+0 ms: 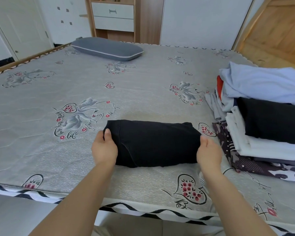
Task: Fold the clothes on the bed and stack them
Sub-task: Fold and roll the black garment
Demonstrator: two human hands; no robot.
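A black garment (pixel 153 143), folded into a compact rectangle, lies on the grey printed bed (pixel 75 150) near its front edge. My left hand (pixel 105 148) grips its left end, thumb on top and fingers tucked under the cloth. At the garment's right end my right hand (pixel 209 153) holds the edge the same way, its fingers hidden beneath the fabric. To the right stands a stack of folded clothes (pixel 269 130), with black, white and dark patterned pieces and a light blue garment (pixel 266 82) on top.
A grey pillow (pixel 107 48) lies at the far side of the bed. Behind it stand a wooden cabinet with white drawers (pixel 113 16) and white walls. A wooden door (pixel 279 31) is at the far right. The bed's front edge has a black zigzag trim (pixel 160 212).
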